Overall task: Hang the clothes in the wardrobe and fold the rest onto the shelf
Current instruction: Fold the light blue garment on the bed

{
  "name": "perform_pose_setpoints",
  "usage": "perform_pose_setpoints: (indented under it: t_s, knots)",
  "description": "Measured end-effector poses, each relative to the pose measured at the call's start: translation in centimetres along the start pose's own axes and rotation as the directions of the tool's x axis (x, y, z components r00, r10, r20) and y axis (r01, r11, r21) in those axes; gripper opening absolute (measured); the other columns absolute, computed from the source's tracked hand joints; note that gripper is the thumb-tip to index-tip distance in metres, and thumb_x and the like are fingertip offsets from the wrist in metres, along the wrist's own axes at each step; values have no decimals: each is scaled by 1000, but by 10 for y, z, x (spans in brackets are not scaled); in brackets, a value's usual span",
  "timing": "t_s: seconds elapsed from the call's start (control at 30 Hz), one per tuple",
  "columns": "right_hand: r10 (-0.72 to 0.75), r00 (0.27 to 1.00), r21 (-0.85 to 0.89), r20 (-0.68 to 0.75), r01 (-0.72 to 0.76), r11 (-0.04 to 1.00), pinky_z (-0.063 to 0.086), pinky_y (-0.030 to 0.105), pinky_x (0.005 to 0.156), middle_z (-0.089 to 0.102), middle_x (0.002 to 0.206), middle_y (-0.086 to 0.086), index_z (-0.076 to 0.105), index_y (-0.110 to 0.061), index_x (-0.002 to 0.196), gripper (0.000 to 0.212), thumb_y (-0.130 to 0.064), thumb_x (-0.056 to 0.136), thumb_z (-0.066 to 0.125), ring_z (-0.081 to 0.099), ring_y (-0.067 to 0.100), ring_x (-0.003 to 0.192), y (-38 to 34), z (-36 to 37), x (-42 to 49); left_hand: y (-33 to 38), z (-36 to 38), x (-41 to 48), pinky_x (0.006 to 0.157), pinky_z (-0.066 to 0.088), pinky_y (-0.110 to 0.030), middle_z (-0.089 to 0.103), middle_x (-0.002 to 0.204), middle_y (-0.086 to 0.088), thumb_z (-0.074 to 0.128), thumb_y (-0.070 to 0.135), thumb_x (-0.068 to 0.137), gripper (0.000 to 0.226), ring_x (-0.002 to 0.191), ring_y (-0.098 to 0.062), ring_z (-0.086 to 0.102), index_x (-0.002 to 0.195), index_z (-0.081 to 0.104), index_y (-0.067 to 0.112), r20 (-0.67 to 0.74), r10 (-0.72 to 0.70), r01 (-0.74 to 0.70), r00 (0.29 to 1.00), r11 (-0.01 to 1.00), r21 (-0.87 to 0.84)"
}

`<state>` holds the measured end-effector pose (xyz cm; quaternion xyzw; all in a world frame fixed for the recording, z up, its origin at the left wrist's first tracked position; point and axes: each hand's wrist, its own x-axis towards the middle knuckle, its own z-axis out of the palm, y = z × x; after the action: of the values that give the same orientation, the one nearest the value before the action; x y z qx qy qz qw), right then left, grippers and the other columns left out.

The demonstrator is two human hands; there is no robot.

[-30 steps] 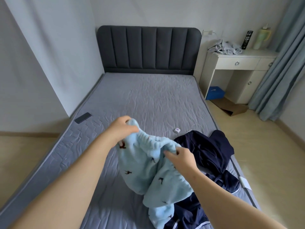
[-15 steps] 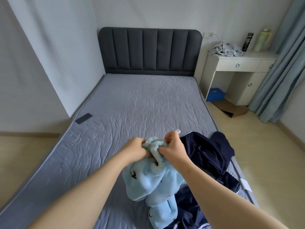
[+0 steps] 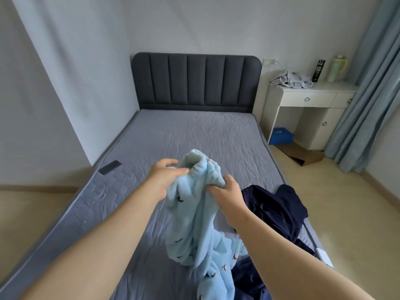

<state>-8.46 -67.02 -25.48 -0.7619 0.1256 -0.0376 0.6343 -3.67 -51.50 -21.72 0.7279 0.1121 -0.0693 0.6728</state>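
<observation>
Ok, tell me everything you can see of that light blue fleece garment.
The light blue fleece garment looks soft and fluffy, printed with small dark and reddish figures too small to identify. A gathered, elastic-looking band runs along its top. The left hand pinches that edge and the right hand grips the bunched band, holding it up; the rest hangs crumpled onto the grey bed, its lower part against the navy clothes.
</observation>
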Motion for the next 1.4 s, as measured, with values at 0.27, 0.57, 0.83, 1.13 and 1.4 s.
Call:
perform_pose_setpoints:
  t_s: [0.27, 0.57, 0.83, 1.13, 1.4]
  knots:
    - [-120, 991, 252, -52, 129, 959, 49, 24, 61, 64, 80, -6, 58, -21, 82, 12, -11, 81, 64, 62, 10, 74, -93, -11, 29, 97, -8, 8, 63, 47, -12, 53, 101, -5, 72, -5, 71, 39, 79, -15, 55, 101, 62, 19, 114, 224, -251, 968, 836, 488]
    - [-402, 902, 88, -155, 418, 904, 40, 22, 56, 54, 81, -4, 52, -16, 92, 10, -18, 84, 59, 51, 10, 71, -245, -40, 53, 254, -23, -12, 63, 38, -29, 57, 92, -17, 46, -8, 80, 15, 85, -33, 57, 82, 57, 2, 97, 636, -222, 766, 120, 967]
    - [-588, 713, 82, -383, 660, 747, 36, 20, 53, 49, 76, -8, 45, -17, 95, 12, -14, 89, 55, 46, 5, 66, -356, -97, 50, 356, -74, -36, 68, 36, -32, 55, 111, -20, 42, 11, 93, 19, 91, -34, 52, 109, 50, 7, -181, 859, -382, 479, 390, 838]
    - [-602, 693, -43, -397, 641, 766, 34, 22, 52, 49, 80, -4, 44, -16, 97, 14, -12, 88, 53, 47, 13, 71, -360, -107, 54, 348, -118, -41, 55, 30, -29, 48, 93, -12, 31, -3, 86, 20, 73, -25, 42, 96, 40, 11, 7, 771, -258, 637, 204, 944]
    - [-612, 588, -144, -529, 648, 747, 34, 27, 73, 53, 100, 5, 47, -18, 123, 37, -10, 87, 51, 52, 26, 93, -377, -139, 53, 372, -125, -49, 54, 29, -26, 46, 71, -2, 40, 0, 81, 21, 61, -17, 38, 71, 44, 18, -179, 830, -633, 528, 525, 568]
